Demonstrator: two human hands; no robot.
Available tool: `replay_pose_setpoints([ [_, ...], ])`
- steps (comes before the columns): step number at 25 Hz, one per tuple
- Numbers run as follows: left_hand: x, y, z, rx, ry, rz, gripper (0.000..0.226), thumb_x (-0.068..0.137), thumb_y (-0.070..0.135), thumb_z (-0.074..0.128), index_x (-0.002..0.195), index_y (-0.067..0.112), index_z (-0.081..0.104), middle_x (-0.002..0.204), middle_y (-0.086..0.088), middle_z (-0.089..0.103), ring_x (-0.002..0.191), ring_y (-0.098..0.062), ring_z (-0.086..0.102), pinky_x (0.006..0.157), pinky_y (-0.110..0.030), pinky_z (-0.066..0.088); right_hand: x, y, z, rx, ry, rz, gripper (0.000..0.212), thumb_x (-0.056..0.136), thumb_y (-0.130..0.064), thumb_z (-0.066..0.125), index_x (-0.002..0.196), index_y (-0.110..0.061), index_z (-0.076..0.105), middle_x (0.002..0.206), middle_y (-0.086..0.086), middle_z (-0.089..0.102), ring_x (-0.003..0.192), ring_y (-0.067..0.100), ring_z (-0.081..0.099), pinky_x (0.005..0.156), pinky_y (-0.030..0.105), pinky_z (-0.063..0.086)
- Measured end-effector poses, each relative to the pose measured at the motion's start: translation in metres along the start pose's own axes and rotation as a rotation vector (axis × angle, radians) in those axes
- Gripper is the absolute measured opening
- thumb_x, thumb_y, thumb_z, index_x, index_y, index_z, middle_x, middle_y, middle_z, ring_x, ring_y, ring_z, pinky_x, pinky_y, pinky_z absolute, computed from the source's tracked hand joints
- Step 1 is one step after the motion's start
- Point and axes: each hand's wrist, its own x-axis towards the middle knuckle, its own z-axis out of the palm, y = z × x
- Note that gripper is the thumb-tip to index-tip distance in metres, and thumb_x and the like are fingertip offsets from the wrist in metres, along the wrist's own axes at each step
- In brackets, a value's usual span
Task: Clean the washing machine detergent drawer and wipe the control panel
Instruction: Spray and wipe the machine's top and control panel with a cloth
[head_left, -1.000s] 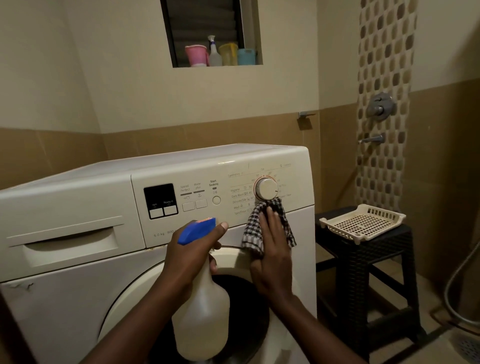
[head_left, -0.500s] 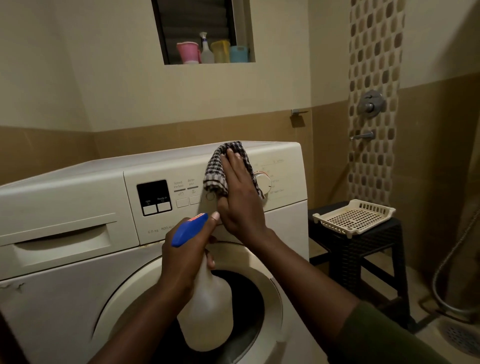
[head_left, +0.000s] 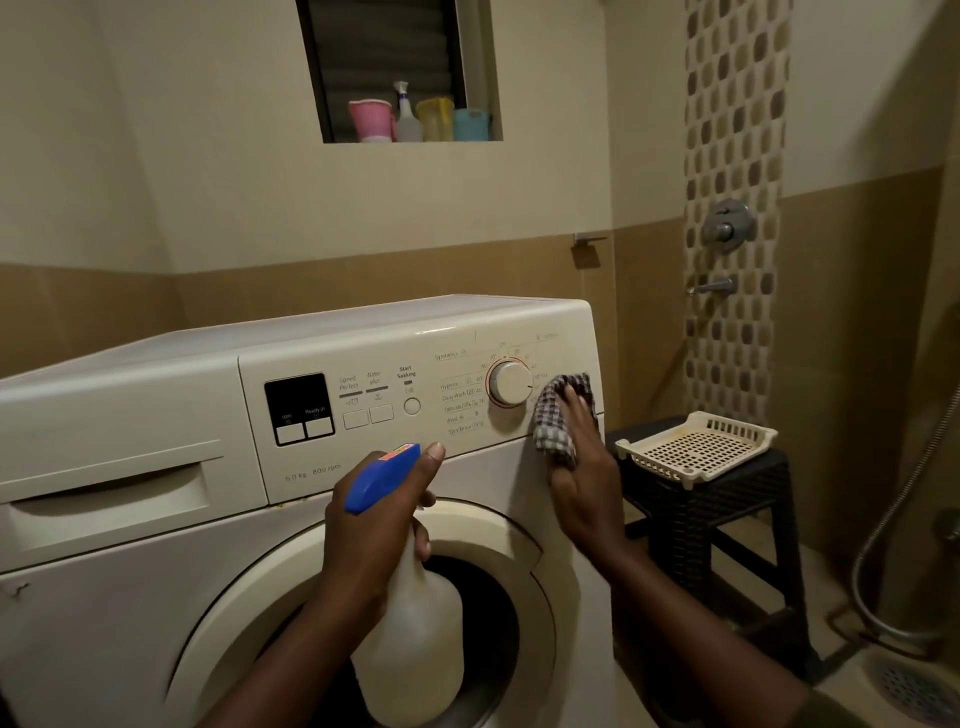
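Panel (head_left: 415, 395) | washer (head_left: 156, 364) front, top right; stiff, slick | cloth (head_left: 558, 415) soft, limp, best palmed mid-fold; pressed flat at panel's right edge beside dial (head_left: 511, 383) under spread right hand (head_left: 582, 467) | left hand (head_left: 363, 519) gripping bottle (head_left: 410, 639) neck

The checked cloth (head_left: 553, 415) covers the markings on the control panel (head_left: 363, 361) right of the dial (head_left: 510, 383), while the right hand (head_left: 582, 467) hides the cloth's lower part. The left hand (head_left: 371, 519) conceals the neck and trigger of the spray bottle (head_left: 415, 623). Both forearms and the washing machine (head_left: 130, 597) run off the frame, and the finer dial lettering is illegible.
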Motion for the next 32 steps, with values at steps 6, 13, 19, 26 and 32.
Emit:
replay_pose_setpoints([
  [6, 0.0, 0.001, -0.003, -0.007, -0.015, 0.001, 0.037, 0.083, 0.046, 0.064, 0.098, 0.013, 0.062, 0.085, -0.011, 0.068, 0.041, -0.017, 0.051, 0.052, -0.024, 0.053, 0.073, -0.057, -0.008, 0.038, -0.078, -0.178, 0.061, 0.077, -0.017, 0.044, 0.138, -0.017, 0.052, 0.144, 0.004, 0.049, 0.137, 0.013, 0.04, 0.114, 0.036, 0.032],
  [13, -0.01, 0.0, 0.001, -0.01, -0.049, 0.004, 0.048, 0.072, 0.056, 0.063, 0.097, 0.014, 0.062, 0.082, -0.012, 0.068, 0.042, -0.019, 0.051, 0.051, -0.03, 0.05, 0.082, -0.075, -0.004, -0.288, -0.37, -0.5, 0.062, 0.075, -0.016, 0.046, 0.137, -0.019, 0.05, 0.149, -0.003, 0.042, 0.141, 0.014, 0.033, 0.113, 0.035, 0.029],
  [19, -0.015, -0.004, 0.01, 0.029, -0.073, -0.008, 0.035, 0.082, 0.046, 0.066, 0.096, 0.014, 0.063, 0.082, -0.009, 0.068, 0.042, -0.018, 0.052, 0.048, -0.026, 0.05, 0.126, -0.066, -0.032, -0.207, -0.164, -0.149, 0.051, 0.08, -0.027, 0.041, 0.127, -0.022, 0.059, 0.106, 0.0, 0.066, 0.093, 0.019, 0.058, 0.069, 0.028, 0.046],
  [26, -0.003, 0.019, 0.04, 0.022, -0.066, 0.072, 0.026, 0.079, 0.043, 0.074, 0.082, 0.022, 0.06, 0.084, -0.014, 0.068, 0.053, -0.021, 0.059, 0.053, -0.026, 0.051, 0.17, -0.083, -0.039, -0.354, -0.357, -0.135, 0.03, 0.09, -0.02, 0.042, 0.087, 0.002, 0.062, 0.075, 0.014, 0.059, 0.072, 0.025, 0.052, 0.062, 0.033, 0.04],
  [32, 0.015, 0.03, 0.062, -0.032, -0.039, 0.066, 0.026, 0.075, 0.037, 0.08, 0.073, 0.032, 0.055, 0.085, -0.009, 0.067, 0.09, -0.035, 0.067, 0.078, -0.043, 0.057, 0.166, -0.077, -0.042, -0.278, -0.349, -0.121, 0.028, 0.093, -0.02, 0.041, 0.088, -0.002, 0.062, 0.076, 0.01, 0.06, 0.073, 0.023, 0.051, 0.06, 0.029, 0.034],
])
